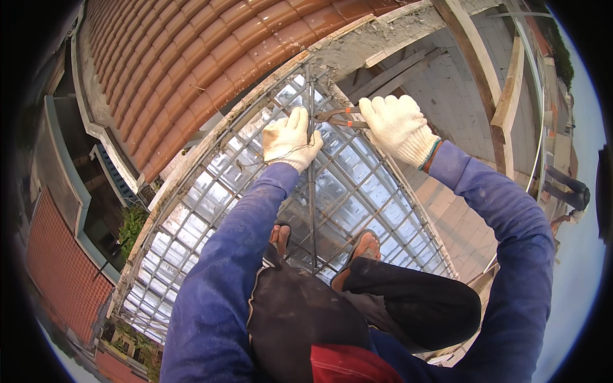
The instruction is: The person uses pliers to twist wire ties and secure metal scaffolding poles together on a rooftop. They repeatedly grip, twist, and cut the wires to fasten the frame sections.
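Note:
My right hand (397, 127), in a cream knitted glove, is closed round the orange-marked handles of a pair of end-cutting pincers (338, 117). The pincers' jaws meet a steel bar near the far end of a rebar grid (312, 217). Just left of the jaws, my gloved left hand (286, 140) is closed with several thin tie wires (248, 164) trailing from it. Its fingers rest against the same long bar, and the fingertips are partly hidden. Beneath the grid lies shiny corrugated metal decking (348, 182).
My sandalled feet (365, 246) stand on the grid. Orange roof tiles (191, 70) rise beyond the left edge, and a rough concrete beam (383, 35) crosses the far end. Wooden boards (476, 57) stand at the right. Another person (568, 191) is at the far right.

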The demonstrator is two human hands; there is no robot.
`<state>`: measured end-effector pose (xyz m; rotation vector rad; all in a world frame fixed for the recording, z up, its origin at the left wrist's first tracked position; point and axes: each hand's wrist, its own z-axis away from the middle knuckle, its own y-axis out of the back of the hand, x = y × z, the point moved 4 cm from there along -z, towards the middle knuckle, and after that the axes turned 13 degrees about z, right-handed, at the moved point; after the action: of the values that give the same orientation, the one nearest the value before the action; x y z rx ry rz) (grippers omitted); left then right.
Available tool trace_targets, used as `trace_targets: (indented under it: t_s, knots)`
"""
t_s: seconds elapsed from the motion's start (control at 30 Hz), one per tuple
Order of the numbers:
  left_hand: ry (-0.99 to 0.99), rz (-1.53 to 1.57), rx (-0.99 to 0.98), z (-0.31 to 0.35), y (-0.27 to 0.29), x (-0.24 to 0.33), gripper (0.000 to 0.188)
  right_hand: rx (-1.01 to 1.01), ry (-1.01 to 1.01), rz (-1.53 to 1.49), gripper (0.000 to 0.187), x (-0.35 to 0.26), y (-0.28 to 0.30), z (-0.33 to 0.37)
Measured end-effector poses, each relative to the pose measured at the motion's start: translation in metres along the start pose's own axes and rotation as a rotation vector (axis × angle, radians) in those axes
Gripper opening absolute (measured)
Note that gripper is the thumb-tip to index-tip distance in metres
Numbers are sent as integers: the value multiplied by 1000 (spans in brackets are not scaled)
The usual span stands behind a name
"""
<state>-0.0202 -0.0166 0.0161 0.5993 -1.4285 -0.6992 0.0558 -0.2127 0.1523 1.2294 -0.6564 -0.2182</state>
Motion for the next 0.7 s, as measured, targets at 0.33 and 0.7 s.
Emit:
trace_targets:
  t_s: [0.33, 0.7]
  knots:
    - [-73, 8, 64, 0, -3, 1, 62, -1211, -595, -1595, 52, 7, -46, 25]
    - [-12, -29, 2, 5, -3, 0, 67, -1039, -400, -1411, 46, -7, -31, 22]
